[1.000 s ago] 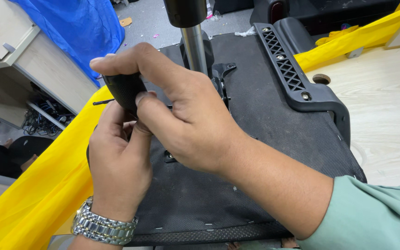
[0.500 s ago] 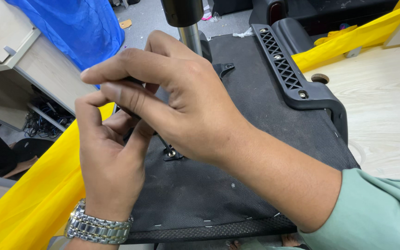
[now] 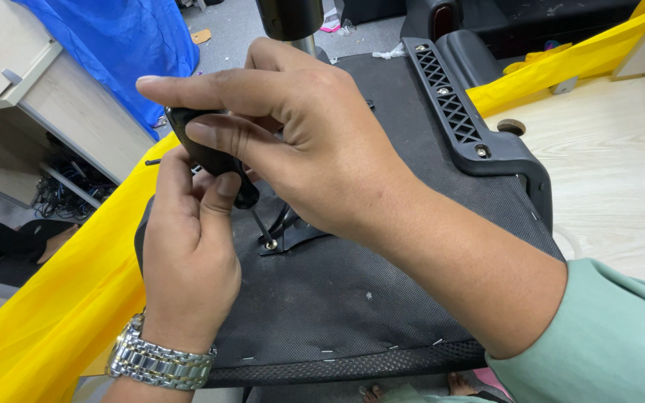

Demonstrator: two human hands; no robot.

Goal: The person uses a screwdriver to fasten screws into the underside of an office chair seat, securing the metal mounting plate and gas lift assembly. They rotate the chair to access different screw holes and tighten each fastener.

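Note:
An upturned office chair seat (image 3: 352, 298) covered in black fabric lies in front of me. A black-handled screwdriver (image 3: 214, 160) stands tilted with its tip on a screw (image 3: 270, 243) in a black metal bracket (image 3: 296, 233). My right hand (image 3: 315, 142) wraps the handle from above, index finger stretched out to the left. My left hand (image 3: 188, 246), with a metal watch at the wrist, grips the lower handle from below with thumb and fingers.
A black plastic armrest (image 3: 464, 119) runs along the seat's right edge. The chair's gas-lift column (image 3: 290, 19) rises at the top. Yellow plastic sheeting (image 3: 46, 321) lies under the seat. A wooden desk (image 3: 46, 112) and blue cloth (image 3: 121, 45) are at the left, pale flooring (image 3: 614, 164) at the right.
Both hands have turned on the screwdriver handle. The right hand has shifted up and right, uncovering the shaft, the screw and the bracket.

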